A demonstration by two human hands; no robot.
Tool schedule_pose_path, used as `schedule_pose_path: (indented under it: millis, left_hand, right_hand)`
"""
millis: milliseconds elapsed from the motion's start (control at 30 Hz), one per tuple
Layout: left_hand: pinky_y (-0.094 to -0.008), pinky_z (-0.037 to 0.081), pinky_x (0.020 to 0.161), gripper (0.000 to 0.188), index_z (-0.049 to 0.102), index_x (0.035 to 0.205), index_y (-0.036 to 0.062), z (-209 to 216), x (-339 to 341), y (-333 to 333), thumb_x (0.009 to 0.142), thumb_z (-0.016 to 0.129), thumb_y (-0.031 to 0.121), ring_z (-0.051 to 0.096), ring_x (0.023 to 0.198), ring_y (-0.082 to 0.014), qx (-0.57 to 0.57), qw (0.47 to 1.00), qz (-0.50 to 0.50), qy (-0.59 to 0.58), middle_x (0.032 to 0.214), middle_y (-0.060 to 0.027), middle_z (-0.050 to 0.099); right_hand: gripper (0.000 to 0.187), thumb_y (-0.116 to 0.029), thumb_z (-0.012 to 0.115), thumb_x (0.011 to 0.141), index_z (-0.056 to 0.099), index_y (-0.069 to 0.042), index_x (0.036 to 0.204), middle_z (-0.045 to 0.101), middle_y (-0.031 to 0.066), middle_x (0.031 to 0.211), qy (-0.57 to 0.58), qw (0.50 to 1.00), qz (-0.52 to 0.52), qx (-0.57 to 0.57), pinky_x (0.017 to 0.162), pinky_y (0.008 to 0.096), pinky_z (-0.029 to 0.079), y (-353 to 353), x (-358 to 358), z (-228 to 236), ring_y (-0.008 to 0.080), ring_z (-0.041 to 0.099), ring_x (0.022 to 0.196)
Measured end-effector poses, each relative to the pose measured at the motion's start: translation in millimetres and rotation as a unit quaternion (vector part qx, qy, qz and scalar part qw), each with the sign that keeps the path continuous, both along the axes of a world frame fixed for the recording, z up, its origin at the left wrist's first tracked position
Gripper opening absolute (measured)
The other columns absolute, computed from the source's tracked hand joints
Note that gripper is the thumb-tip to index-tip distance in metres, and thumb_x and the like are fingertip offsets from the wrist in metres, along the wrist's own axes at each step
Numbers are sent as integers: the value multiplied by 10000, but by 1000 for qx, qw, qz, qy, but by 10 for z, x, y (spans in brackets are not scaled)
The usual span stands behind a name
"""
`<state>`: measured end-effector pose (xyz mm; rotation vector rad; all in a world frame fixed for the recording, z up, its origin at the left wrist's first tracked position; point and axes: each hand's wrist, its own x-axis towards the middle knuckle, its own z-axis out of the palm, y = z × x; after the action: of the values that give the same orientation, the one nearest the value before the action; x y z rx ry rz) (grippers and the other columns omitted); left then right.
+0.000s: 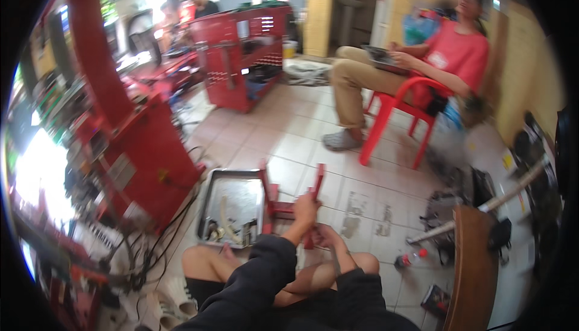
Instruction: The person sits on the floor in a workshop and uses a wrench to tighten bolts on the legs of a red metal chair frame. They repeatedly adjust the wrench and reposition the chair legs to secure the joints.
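Note:
In front of my crossed legs stands a red H-shaped metal frame [281,207], with two uprights joined by a crossbar. My left hand [306,208] is wrapped around its right upright. Just below and to the right, my right hand [326,235] has its fingers drawn together close to the lower end of that same upright. Blur hides what is between those fingers. Against the frame's left side lies a shallow metal tray [242,197], holding a pale curved strip and several small metal parts along its near end.
A person [458,47] sits on a red plastic chair [392,117] at the far right. A red machine [151,162] with cables stands left, a red tool cart [232,53] farther back. To the right are a bottle [410,258], a brown board [473,264] and a pole [449,227].

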<state>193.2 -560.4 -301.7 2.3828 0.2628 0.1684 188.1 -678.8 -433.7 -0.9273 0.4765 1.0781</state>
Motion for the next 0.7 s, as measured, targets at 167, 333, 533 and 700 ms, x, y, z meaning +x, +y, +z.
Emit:
schedule_pose_path:
  millis: [167, 333, 533, 700]
  left_hand:
    - [-459, 516, 668, 296, 649, 762, 6, -101, 35, 96, 698, 722, 285, 643, 719, -386, -11, 997, 32, -65, 724, -211, 645]
    - [-463, 514, 671, 306, 656, 773, 8, -89, 69, -25, 700, 730, 296, 650, 732, -381, 17, 998, 20, -54, 730, -206, 651]
    - [-480, 504, 685, 358, 633, 790, 21, -143, 55, 157, 696, 775, 336, 642, 764, -397, 25, 998, 21, -49, 790, -202, 655]
    - [-484, 503, 676, 341, 614, 783, 17, -289, 110, 182, 702, 760, 314, 641, 752, -400, 16, 997, 30, -69, 756, -201, 650]
  right_hand:
    - [227, -256, 503, 899, 527, -90, 746, 455, 1, 547, 2, 998, 7, -58, 355, 259, 293, 117, 528, -161, 107, 408, 421]
    - [231, -246, 507, 878, 581, -37, 813, 563, 65, 585, -166, 943, 106, -268, 381, 292, 390, 244, 1459, -4, 152, 545, 474]
    - [253, -89, 542, 855, 594, 99, 1017, 688, 168, 823, -465, 808, -234, -275, 526, 299, 528, 538, 1539, 1296, 213, 682, 660]
    - [273, -129, 523, 905, 607, 106, 1015, 693, 175, 825, -640, 687, -231, -253, 633, 284, 514, 394, 461, 1666, 195, 683, 721]
